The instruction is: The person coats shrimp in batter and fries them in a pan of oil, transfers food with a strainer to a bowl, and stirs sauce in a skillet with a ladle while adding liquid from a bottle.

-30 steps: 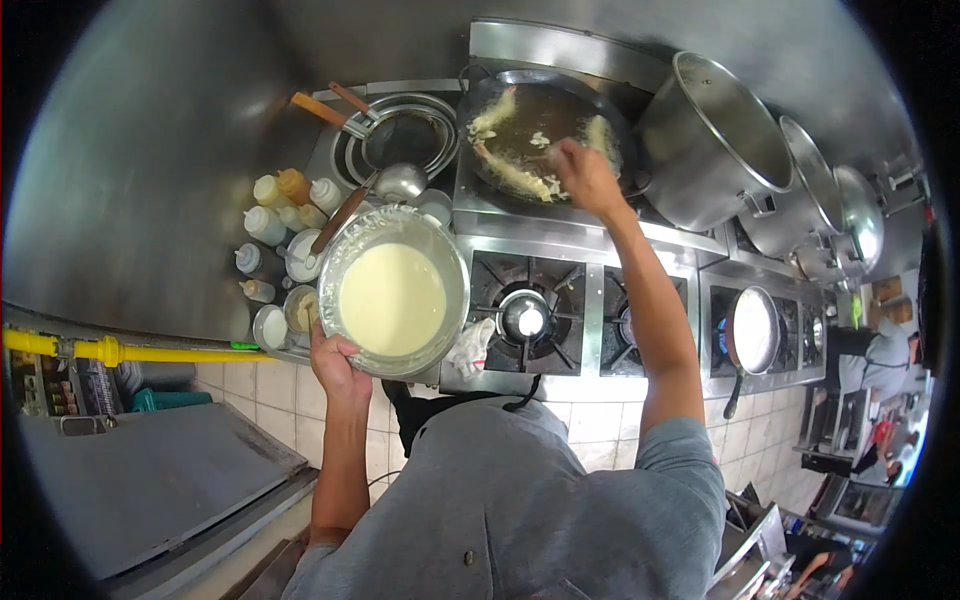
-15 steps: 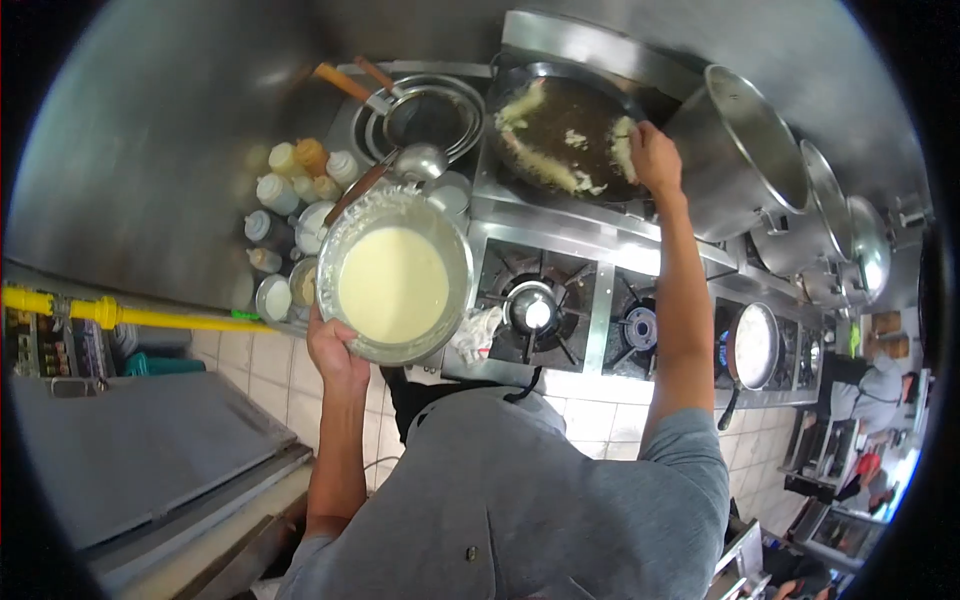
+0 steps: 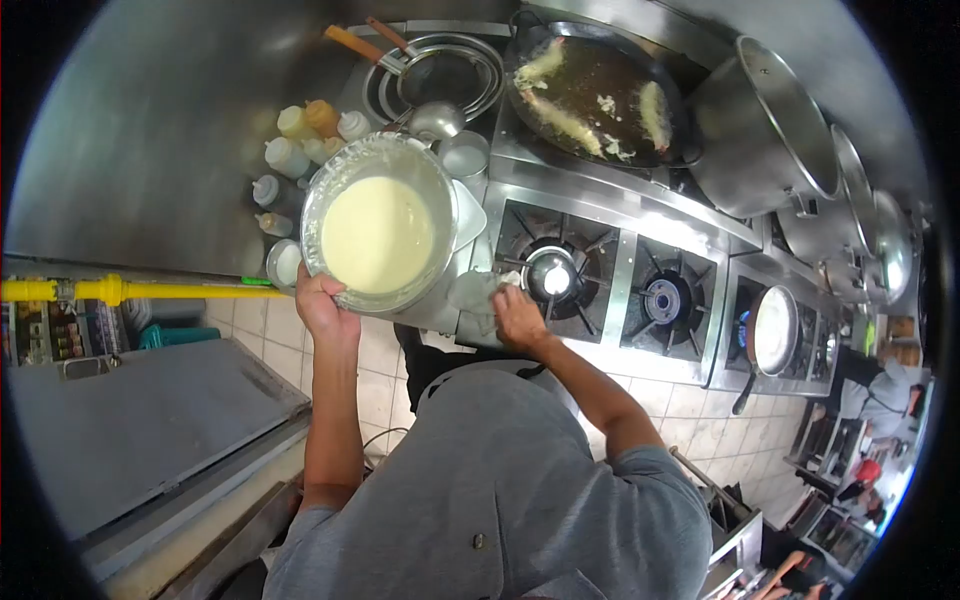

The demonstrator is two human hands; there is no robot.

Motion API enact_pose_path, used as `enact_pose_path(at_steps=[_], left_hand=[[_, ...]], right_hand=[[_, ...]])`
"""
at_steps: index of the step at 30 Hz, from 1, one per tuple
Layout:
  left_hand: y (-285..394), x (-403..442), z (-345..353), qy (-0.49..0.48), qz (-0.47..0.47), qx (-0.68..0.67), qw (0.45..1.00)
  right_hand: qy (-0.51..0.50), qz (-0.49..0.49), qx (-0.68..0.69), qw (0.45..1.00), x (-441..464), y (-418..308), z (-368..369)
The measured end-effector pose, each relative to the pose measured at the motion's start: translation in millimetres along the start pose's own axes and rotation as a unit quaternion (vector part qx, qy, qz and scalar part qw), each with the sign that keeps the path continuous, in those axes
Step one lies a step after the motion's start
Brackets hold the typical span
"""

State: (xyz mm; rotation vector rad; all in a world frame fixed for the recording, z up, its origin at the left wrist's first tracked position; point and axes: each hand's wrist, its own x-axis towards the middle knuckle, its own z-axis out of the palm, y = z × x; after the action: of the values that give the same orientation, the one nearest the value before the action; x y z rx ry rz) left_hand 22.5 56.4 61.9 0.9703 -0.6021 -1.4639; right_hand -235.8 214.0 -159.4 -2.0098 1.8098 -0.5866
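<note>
My left hand [image 3: 325, 306] grips the rim of a metal bowl [image 3: 440, 255] from its near side. Pale yellow batter [image 3: 375, 235] fills the lower part, and smears coat the inner wall. My right hand [image 3: 520, 318] is closed on a whitish cloth [image 3: 473, 292] at the front edge of the stove, left of the nearest burner. At the back, a wide dark pan [image 3: 590, 85] holds oil with long battered pieces [image 3: 655, 115] and loose batter crumbs in it. A metal ladle [image 3: 437, 120] lies behind the bowl, its handle partly hidden.
Strainers [image 3: 440, 80] rest in round metal containers at the back left, near several squeeze bottles [image 3: 288, 157]. Tall pots [image 3: 760, 140] line the back right. A frying pan [image 3: 773, 330] with white contents sits on a right burner. Other people [image 3: 880, 395] are far right.
My right hand has moved from the right side of the oil pan down to the cloth. The battered piece it was at now lies in the oil. The bowl remains in my left hand.
</note>
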Motion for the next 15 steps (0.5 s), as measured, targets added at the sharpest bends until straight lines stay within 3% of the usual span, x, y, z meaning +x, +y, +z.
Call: enact_pose_path(at_steps=[2,6,8,10,13,15], left_hand=[[-0.3,0.1,2.9,-0.006,0.003,-0.006,1.0],[-2.3,-4.4,4.5,0.02,-0.006,0.002,1.0],[-6.8,-5.7,10.6,0.031,-0.003,-0.002,1.0],[-9.9,-5.7,17.9,0.006,-0.008,-0.014,1.0],[-24.9,6.1,20.0,0.014,-0.008,0.027,1.0],[-30.1,14.6,33.4,0.017,-0.017,0.012,1.0]], right_hand=[[-0.016,-0.056,-0.046,0.997,-1.5,3.6,11.9],[-0.02,-0.039,-0.036,0.998,11.2,-8.8,-40.9],[0.157,-0.019,0.041,0.987,34.8,-16.4,-94.8],[0.311,-0.088,0.087,0.942,74.3,-52.2,-174.3],[0.298,-0.149,0.075,0.94,121.2,-99.7,-251.6],[0.148,-0.242,0.036,0.958,148.2,-120.1,-272.5]])
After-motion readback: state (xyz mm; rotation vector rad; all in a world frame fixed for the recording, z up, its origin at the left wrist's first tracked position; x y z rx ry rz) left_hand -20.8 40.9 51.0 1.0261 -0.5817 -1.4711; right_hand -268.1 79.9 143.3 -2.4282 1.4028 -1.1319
